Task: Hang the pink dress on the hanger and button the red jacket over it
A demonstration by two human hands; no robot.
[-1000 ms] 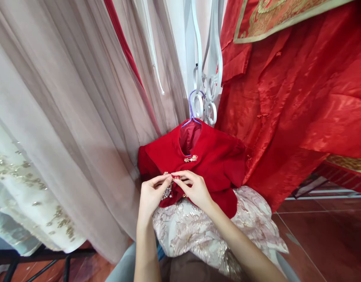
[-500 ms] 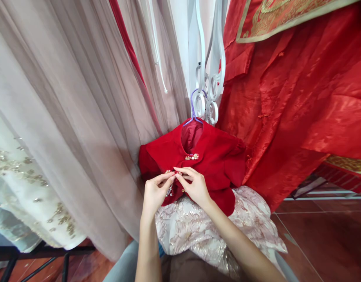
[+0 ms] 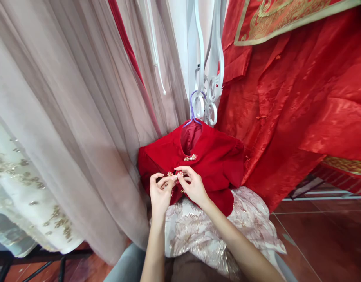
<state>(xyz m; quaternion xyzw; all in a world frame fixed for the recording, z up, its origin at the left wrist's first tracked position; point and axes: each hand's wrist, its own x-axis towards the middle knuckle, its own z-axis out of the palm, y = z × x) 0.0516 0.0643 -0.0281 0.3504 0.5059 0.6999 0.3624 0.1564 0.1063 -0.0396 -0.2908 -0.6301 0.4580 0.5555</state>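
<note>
A red short-sleeved jacket (image 3: pixel 214 166) with a stand collar hangs in front of me on a purple hanger (image 3: pixel 192 111). Its collar is joined by a beaded flower-shaped frog button (image 3: pixel 191 158). Lower on the front opening, my left hand (image 3: pixel 161 194) and my right hand (image 3: pixel 195 188) meet at a second frog button (image 3: pixel 176 177) with a pearl-like bead. Both hands are closed, pinching its two sides between thumb and fingers. Fingertips partly hide the loop. Another gold fastening (image 3: pixel 183 191) shows just below the right fingers.
Under the jacket lies pale floral brocade cloth (image 3: pixel 195 235) with a metallic sheen. The hanger hooks onto a white scrolled metal stand (image 3: pixel 211 90). Pinkish-grey sheer fabric (image 3: pixel 80 129) drapes on the left, red satin garments (image 3: pixel 274 109) on the right. Red floor tiles (image 3: pixel 324 231) show at lower right.
My left hand has shifted slightly right, its index finger now lifted and bent away from the fastening. My right hand stays nearly in place, and the bead shows more clearly between the thumbs.
</note>
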